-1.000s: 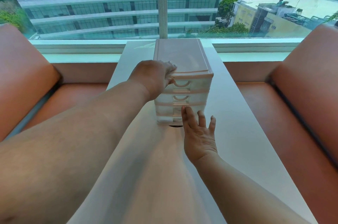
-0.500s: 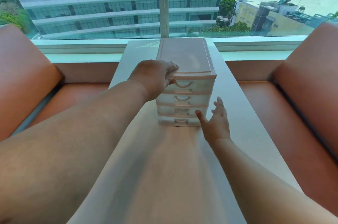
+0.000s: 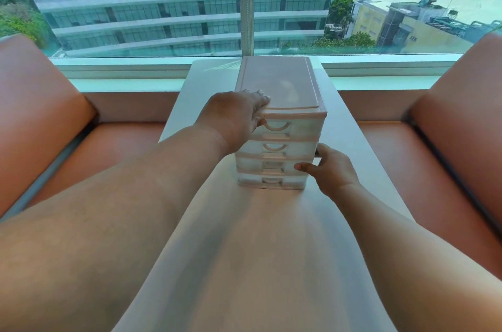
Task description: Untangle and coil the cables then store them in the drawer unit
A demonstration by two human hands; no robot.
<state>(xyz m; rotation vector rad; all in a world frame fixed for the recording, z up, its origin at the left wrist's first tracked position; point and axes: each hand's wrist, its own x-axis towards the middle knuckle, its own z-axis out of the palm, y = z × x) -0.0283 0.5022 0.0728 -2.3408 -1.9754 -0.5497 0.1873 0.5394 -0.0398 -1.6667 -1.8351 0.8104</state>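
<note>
Setting: narrow white table [image 3: 339,120] running up to a big window [image 3: 135,6], orange seats [image 3: 40,114] on both sides, city buildings outside.

Drawer unit [image 3: 282,82] stands upright on the table near the window end. Four drawers, all pushed in. No cables in view anywhere on the table; whether they lie inside the drawers cannot be told, as the fronts are too cloudy.

Left hand [image 3: 233,117]: clamps the unit's top front-left corner, fingers laid over the lid, thumb against the face of the top drawer. Same hold as a second ago.

Right hand [image 3: 332,168]: changed. A second ago it lay flat against the bottom drawer [image 3: 271,182]; half a second ago it had drifted off to the right, spread and touching nothing. Now it pinches the unit's right front edge, thumb [image 3: 303,168] on the face of the third drawer, fingers wrapped round the side wall.

Reading: with the drawers shut and both hands on the body, storage looks finished. Likely next step is to shift or square up the unit.
</note>
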